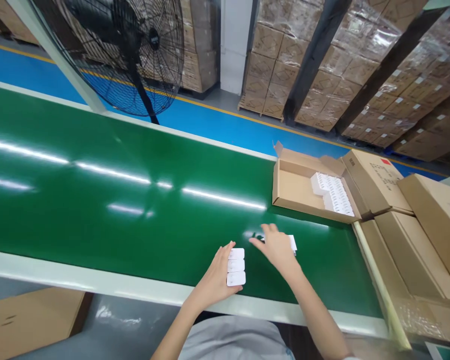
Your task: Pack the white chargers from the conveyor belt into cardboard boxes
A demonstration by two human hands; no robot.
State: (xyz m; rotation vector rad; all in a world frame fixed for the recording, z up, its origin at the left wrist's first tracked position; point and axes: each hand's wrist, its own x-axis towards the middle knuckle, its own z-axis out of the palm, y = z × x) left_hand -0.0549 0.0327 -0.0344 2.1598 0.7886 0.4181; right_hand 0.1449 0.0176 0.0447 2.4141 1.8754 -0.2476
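Note:
My left hand (218, 272) is closed around a short row of three small white boxes (236, 266), with the fingers at the far end and the thumb at the near end. The row is held just above the green belt surface (165, 235). To its right is my right hand (276, 246), palm down, with the thumb spread away from the fingers and nothing visible between them. A white flat-faced item (293, 243) shows partly from behind that hand; the rest is covered, and I cannot tell whether the hand touches it.
An open cardboard box (294, 185) with rows of white boxes (333, 192) stands at the belt's far right. Closed cartons (375, 180) are piled beside it. A large black fan (135, 55) stands beyond the far edge. Wrapped carton stacks (273, 65) are behind a blue floor strip.

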